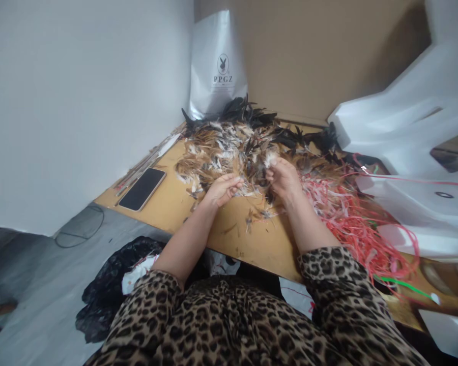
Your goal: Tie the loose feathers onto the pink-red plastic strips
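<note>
A big heap of brown, white and black feathers point(236, 145) lies on a wooden table point(183, 208). My left hand point(223, 189) rests at the heap's near edge, fingers curled around a few feathers. My right hand point(284, 178) is beside it, pinching a small tuft of feathers between thumb and fingers. Both hands are close together, a few centimetres apart. Loose feathers point(257, 217) lie on the table just below them.
A tangle of red and pink strips point(351, 218) lies to the right of my right hand. A black phone point(142, 189) lies at the table's left. A white bag point(217, 66) stands at the back corner. White foam pieces point(416, 152) fill the right. A black bag point(114, 284) lies on the floor.
</note>
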Motion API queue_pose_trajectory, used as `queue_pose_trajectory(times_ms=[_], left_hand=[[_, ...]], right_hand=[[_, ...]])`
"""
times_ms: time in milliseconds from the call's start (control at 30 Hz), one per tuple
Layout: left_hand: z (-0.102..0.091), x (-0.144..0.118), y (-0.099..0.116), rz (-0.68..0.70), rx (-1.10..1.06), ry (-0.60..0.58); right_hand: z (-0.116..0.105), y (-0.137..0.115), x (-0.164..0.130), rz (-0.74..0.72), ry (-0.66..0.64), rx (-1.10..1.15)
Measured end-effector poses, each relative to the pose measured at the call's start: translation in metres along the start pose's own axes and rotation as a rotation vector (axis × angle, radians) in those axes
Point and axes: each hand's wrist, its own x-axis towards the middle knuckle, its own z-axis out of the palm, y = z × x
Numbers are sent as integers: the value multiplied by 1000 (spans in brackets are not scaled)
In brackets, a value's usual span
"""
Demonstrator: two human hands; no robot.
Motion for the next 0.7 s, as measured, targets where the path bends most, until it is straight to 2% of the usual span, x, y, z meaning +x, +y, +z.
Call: queue_pose_trajectory(times_ms=[167, 467, 700], left_hand=[[3, -6, 1, -55, 74, -81], [-1, 0, -2, -45, 22, -75], [2, 0, -2, -63, 36, -46]], right_hand=[[1, 4, -1, -8, -63, -55], [17, 29, -11, -2, -87, -271], [23, 40, -16, -167, -101, -513]])
